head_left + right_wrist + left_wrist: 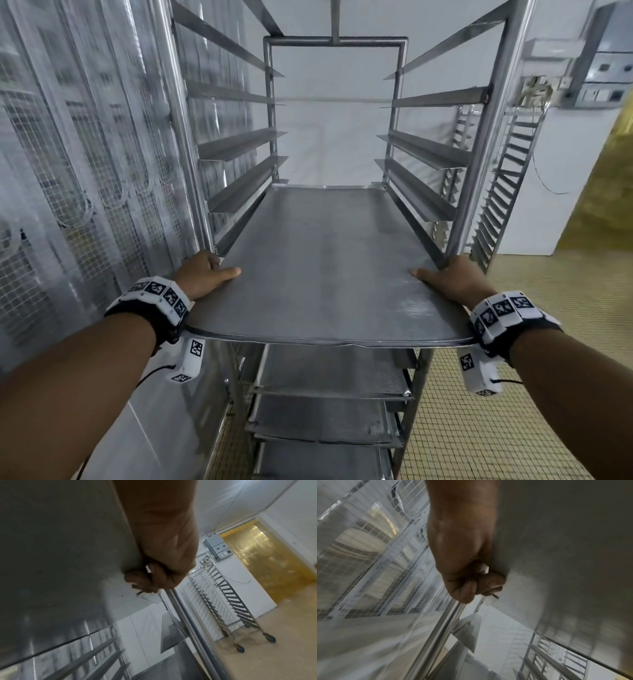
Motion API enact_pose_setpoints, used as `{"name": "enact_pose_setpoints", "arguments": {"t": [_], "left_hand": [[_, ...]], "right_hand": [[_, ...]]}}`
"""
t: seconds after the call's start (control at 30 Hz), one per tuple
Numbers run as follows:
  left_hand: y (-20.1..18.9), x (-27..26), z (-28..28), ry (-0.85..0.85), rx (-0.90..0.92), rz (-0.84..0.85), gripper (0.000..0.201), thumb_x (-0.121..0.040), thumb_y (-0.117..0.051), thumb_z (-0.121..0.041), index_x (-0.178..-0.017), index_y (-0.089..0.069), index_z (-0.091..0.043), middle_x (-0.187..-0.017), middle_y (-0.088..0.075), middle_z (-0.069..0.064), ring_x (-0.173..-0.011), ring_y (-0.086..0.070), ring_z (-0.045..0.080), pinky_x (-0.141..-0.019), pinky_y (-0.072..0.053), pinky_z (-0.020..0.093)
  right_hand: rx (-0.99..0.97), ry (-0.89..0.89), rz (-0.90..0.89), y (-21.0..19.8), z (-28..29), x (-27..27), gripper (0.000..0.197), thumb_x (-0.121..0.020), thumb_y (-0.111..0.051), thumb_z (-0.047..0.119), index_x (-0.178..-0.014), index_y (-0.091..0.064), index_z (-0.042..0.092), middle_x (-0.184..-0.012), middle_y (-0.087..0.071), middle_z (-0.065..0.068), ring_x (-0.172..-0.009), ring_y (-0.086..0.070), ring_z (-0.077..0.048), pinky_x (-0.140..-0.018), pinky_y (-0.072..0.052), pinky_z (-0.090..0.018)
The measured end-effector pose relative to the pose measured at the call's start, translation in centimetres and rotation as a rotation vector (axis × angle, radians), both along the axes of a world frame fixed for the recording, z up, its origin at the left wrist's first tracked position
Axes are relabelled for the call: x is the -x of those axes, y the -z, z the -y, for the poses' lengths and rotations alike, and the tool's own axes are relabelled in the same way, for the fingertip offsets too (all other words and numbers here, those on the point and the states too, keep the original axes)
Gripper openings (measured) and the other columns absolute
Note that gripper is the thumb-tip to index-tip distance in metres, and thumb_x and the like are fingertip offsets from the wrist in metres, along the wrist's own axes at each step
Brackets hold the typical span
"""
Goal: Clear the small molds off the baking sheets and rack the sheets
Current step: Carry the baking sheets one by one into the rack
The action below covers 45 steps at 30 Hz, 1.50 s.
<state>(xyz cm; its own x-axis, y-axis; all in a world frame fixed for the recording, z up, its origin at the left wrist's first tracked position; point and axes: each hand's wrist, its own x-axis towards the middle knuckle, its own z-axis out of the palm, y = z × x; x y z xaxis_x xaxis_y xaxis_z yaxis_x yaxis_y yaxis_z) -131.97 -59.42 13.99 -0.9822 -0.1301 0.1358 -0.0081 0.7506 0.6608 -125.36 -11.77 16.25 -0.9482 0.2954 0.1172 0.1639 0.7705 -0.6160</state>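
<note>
A bare grey baking sheet [322, 267] lies partway inside the steel rack [178, 137], its far end between the side runners and its near edge sticking out toward me. My left hand [205, 274] grips the sheet's left edge, thumb on top, fingers [471, 588] curled underneath against the sheet's underside [565, 547]. My right hand [448, 279] grips the right edge the same way, its fingers [142, 580] curled under the sheet [60, 547]. No molds are on this sheet.
Several perforated sheets [335, 371] sit on lower runners of the rack. Empty runners [239, 144] stand above on both sides. A wire-mesh partition [68, 171] is close on the left. A second empty rack [228, 599] stands at right near a yellow strip curtain [265, 563].
</note>
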Motion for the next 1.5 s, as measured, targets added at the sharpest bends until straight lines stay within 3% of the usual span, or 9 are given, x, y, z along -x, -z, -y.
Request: {"name": "enact_pose_setpoints", "arguments": {"t": [0.1,0.23,0.33,0.5,0.73,0.9,1.0,1.17,1.5], "left_hand": [[-1.0,-1.0,0.6,0.091,0.156,0.041,0.044,-0.083,-0.075,-0.050,-0.097,-0.058,-0.013,-0.108,-0.065,0.003,-0.094,-0.063,0.023,-0.074,-0.046,0.033],[-3.2,-4.1,-0.2,0.251,0.418,0.014,0.043,-0.085,-0.074,-0.047,-0.116,-0.066,-0.017,-0.122,-0.058,0.008,-0.103,-0.062,0.025,-0.088,-0.047,0.032],[-4.7,-7.7,-2.9,0.460,0.445,0.036,0.046,-0.086,-0.071,-0.054,-0.117,-0.071,-0.019,-0.113,-0.061,-0.006,-0.107,-0.059,0.013,-0.096,-0.044,0.027],[-5.0,-12.0,-6.3,0.673,0.562,0.145,0.092,-0.070,-0.056,-0.087,-0.140,-0.056,-0.028,-0.141,-0.056,-0.013,-0.129,-0.051,0.009,-0.111,-0.038,0.030],[-1.5,-14.3,-6.2,0.609,0.589,-0.070,0.121,-0.058,-0.012,-0.102,-0.148,-0.048,-0.030,-0.155,-0.044,-0.005,-0.143,-0.038,0.014,-0.116,-0.030,0.033],[-0.4,-14.3,-6.8,0.505,0.608,-0.206,0.084,-0.082,-0.028,-0.085,-0.137,-0.061,-0.030,-0.144,-0.058,-0.006,-0.136,-0.048,0.016,-0.108,-0.040,0.034],[0.4,-13.6,-7.3,0.431,0.622,-0.274,0.082,-0.084,-0.016,-0.074,-0.125,-0.069,-0.026,-0.128,-0.068,-0.003,-0.123,-0.059,0.020,-0.100,-0.047,0.042],[1.8,-11.7,-7.8,0.293,0.615,-0.270,0.064,-0.095,-0.021,-0.063,-0.136,-0.059,-0.032,-0.148,-0.054,-0.007,-0.140,-0.043,0.021,-0.111,-0.024,0.047],[2.4,-6.2,-8.6,0.244,0.568,-0.255,0.067,-0.092,-0.020,-0.067,-0.137,-0.057,-0.036,-0.152,-0.049,-0.009,-0.144,-0.036,0.018,-0.111,-0.017,0.045]], "right_hand": [[-0.170,-0.058,0.011,-0.6,-0.6,-0.9,0.054,-0.082,-0.070,0.062,-0.114,-0.060,0.020,-0.108,-0.066,-0.005,-0.097,-0.061,-0.026,-0.081,-0.045,-0.033],[-0.363,-0.213,0.104,-2.1,-0.3,-3.5,0.072,-0.064,-0.048,0.095,-0.100,-0.070,0.036,-0.108,-0.071,0.003,-0.096,-0.065,-0.019,-0.090,-0.054,-0.041],[-0.408,-0.349,0.132,-3.3,2.4,-5.9,0.103,-0.043,-0.030,0.111,-0.101,-0.073,0.037,-0.111,-0.070,0.011,-0.099,-0.064,-0.013,-0.096,-0.050,-0.042],[-0.492,-0.553,0.251,-3.8,9.0,-10.4,0.097,-0.064,-0.047,0.096,-0.130,-0.062,0.027,-0.130,-0.059,0.006,-0.119,-0.055,-0.018,-0.100,-0.043,-0.038],[-0.485,-0.524,0.029,-0.2,10.2,-12.0,0.099,-0.068,-0.034,0.094,-0.137,-0.060,0.028,-0.143,-0.055,-0.002,-0.130,-0.051,-0.020,-0.109,-0.041,-0.044],[-0.566,-0.393,-0.091,1.1,10.8,-11.5,0.075,-0.079,-0.035,0.088,-0.122,-0.068,0.037,-0.130,-0.063,0.009,-0.121,-0.057,-0.018,-0.105,-0.036,-0.052],[-0.558,-0.295,-0.143,2.1,12.0,-10.6,0.060,-0.088,-0.037,0.079,-0.122,-0.068,0.039,-0.129,-0.063,0.012,-0.122,-0.055,-0.018,-0.104,-0.030,-0.052],[-0.471,-0.230,-0.142,3.4,13.2,-8.1,0.051,-0.097,-0.035,0.068,-0.134,-0.059,0.042,-0.148,-0.051,0.010,-0.142,-0.037,-0.015,-0.115,-0.016,-0.055],[-0.468,-0.256,-0.172,4.2,11.8,-2.5,0.048,-0.102,-0.029,0.061,-0.140,-0.052,0.044,-0.153,-0.045,0.014,-0.145,-0.031,-0.013,-0.113,-0.018,-0.048]]}}
